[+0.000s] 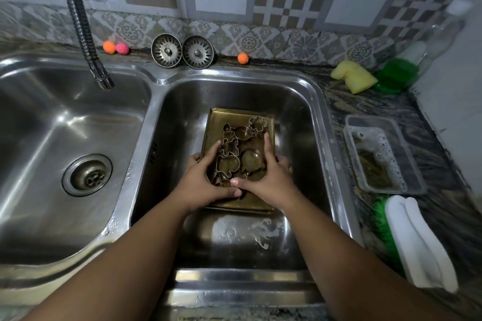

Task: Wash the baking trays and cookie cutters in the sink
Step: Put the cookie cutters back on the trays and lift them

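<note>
A gold-coloured baking tray point(216, 122) lies in the right basin of the steel sink point(320, 117). Several metal cookie cutters point(241, 150) lie on it, among them a flower-shaped cutter point(258, 124) near the far right corner. My left hand point(202, 181) and my right hand point(268, 177) cup the pile of cutters from both sides, fingers curled round the near ones. The thumbs meet at the front of the pile. The near part of the tray is hidden under my hands.
The left basin point(52, 138) has a drain and a flexible tap point(86, 34) above it. Two sink strainers point(182, 51) lean on the tiled wall. On the right counter are a yellow sponge point(353, 77), green soap bottle point(396, 74), a soapy plastic tub point(382, 154), a folded white cloth point(417, 242).
</note>
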